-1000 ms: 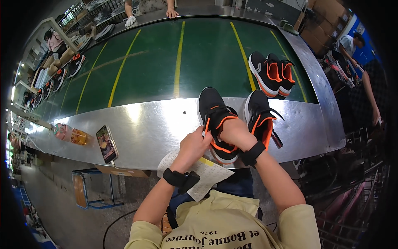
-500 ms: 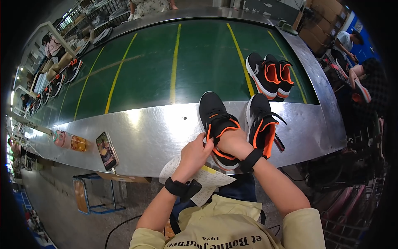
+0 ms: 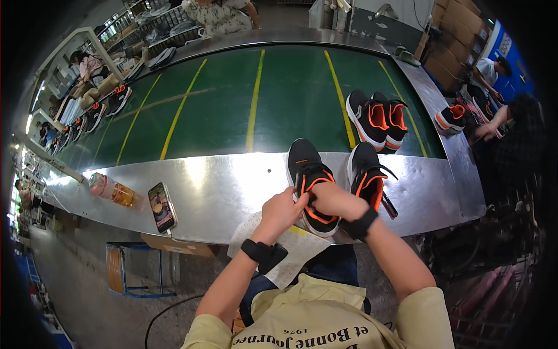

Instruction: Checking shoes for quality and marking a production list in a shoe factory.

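A black sneaker [image 3: 303,156] with orange lining and white sole rests on the metal table edge, toe pointing away. My left hand [image 3: 282,214] grips its collar from the left side, thumb over the orange rim. Over the opening, my right hand [image 3: 337,200] reaches in at the tongue; its fingertips are hidden in the shoe. Just to the right stands a matching sneaker [image 3: 364,158], its strap sticking out loose. Beside that one lies a dark pen-like object [image 3: 389,206]. Under my left wrist, a printed paper sheet [image 3: 290,253] hangs over the table's front edge.
Another sneaker pair [image 3: 367,121] stands on the green belt [image 3: 221,110]. Left on the metal are a phone [image 3: 162,208] and a drink bottle [image 3: 113,191]. A single sneaker [image 3: 450,118] sits on the right rim near a co-worker [image 3: 514,131]. More sneakers [image 3: 95,116] line the far left.
My right hand has drawn partly back out of the sneaker, while the left keeps its grip. At right, a co-worker's sneaker now stands on the metal rim. The whole view has shifted slightly.
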A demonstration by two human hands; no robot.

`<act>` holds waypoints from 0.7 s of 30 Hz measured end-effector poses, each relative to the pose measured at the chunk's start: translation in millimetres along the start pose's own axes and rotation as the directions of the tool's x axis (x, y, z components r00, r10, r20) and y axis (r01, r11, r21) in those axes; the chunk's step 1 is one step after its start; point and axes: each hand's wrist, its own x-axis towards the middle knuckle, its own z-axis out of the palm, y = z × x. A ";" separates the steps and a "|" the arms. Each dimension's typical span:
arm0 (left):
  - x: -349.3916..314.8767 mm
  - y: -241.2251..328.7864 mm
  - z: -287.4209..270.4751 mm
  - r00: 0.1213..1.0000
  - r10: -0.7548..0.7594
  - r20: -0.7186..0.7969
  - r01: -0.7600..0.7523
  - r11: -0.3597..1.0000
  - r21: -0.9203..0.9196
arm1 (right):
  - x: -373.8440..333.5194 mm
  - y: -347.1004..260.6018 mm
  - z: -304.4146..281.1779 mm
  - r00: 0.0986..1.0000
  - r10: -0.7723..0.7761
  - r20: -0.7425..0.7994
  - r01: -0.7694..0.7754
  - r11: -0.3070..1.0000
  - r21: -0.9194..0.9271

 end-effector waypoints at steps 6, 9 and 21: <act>8.9 -17.8 -67.6 0.992 -0.081 -0.097 0.079 0.997 -0.016 | -83.4 -8.0 -84.0 0.981 0.101 -0.168 -0.077 0.987 0.141; 32.3 -56.1 -93.8 0.962 -0.132 -0.241 0.105 0.987 -0.124 | -102.2 -10.9 -77.8 0.999 0.016 0.045 -0.017 1.000 0.025; 69.0 -116.3 -73.1 0.748 -0.386 -0.540 0.217 0.911 -0.350 | -30.5 16.8 -87.6 0.990 0.138 -0.036 -0.103 0.865 0.491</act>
